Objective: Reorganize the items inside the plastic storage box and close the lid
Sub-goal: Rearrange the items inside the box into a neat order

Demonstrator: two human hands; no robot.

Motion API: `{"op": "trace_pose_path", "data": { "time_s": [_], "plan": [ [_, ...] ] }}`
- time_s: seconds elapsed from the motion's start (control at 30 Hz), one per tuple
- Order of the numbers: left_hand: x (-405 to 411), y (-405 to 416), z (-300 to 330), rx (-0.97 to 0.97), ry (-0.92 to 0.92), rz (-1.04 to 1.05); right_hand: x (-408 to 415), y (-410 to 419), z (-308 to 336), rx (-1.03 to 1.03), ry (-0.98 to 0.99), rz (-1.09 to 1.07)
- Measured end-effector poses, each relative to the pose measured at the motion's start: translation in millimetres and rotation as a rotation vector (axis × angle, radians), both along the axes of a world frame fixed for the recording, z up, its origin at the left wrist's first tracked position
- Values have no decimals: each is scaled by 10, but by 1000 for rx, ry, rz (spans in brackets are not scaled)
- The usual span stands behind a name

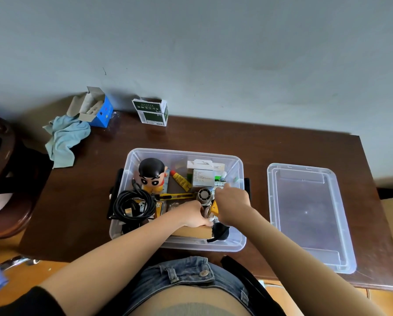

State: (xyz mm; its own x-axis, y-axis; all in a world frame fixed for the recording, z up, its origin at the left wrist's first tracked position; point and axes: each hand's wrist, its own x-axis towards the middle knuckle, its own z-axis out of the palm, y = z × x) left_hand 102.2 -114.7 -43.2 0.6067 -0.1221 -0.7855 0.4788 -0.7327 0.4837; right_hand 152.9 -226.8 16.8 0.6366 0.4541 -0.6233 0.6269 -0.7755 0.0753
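The clear plastic storage box (131,160) stands mid-table with no lid on it. Inside are a cartoon figure (151,174), a coiled black cable (133,205), a yellow utility knife (177,196), a glue tube (180,181), a white carton (202,176), a small grey fan (204,194) and a black object (220,231). Both hands are inside the box's near right part. My left hand (194,214) curls round a tape roll (206,211). My right hand (232,204) grips a yellow object (214,208) beside it, which it largely hides. The clear lid (309,215) lies flat to the right.
At the back left of the dark wooden table (213,135) lie an open blue box (99,111), a light blue cloth (65,137) and a green-and-white carton (152,112). A dark wooden chair (6,179) stands at the left. A wall runs along the table's far edge.
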Motion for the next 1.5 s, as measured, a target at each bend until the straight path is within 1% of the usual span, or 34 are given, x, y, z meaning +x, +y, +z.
{"op": "trace_pose_path", "data": {
  "time_s": [0.17,0.3,0.37,0.43,0.57,0.67,0.73,0.87,0.97,1.07,1.17,1.23,1.3,1.4,1.5],
  "plan": [
    [-23,-36,-40,-57,4,90,1,75,-39,-10,1,22],
    [-26,-41,-140,-20,36,111,48,82,-21,76,-39,-109],
    [-28,-42,-175,0,55,155,87,93,-14,83,-64,-135],
    [-32,-38,-182,9,56,189,126,114,-21,54,-53,-108],
    [-5,-43,-189,14,117,173,200,174,-49,-30,-33,-23],
    [15,-30,-174,-35,160,158,243,205,-57,-57,-34,10],
    [21,-12,-135,-30,166,162,252,207,-62,-70,-39,24],
    [34,47,-100,-108,189,213,229,200,-84,-66,-53,35],
    [44,72,-57,-129,204,224,198,166,-42,-9,-54,-1],
    [25,97,-23,-30,138,131,137,54,53,64,-31,-56],
    [-35,162,42,17,45,18,60,-100,78,133,82,-115],
    [-117,252,116,67,-24,-99,11,-162,41,174,135,-163],
    [-213,350,234,143,-114,-191,-43,-185,-17,216,172,-229],
    [-321,459,425,348,-314,-345,-111,-156,-135,253,192,-289],
    [-348,534,520,457,-506,-381,-150,-88,-227,253,133,-294]
  ]
}}
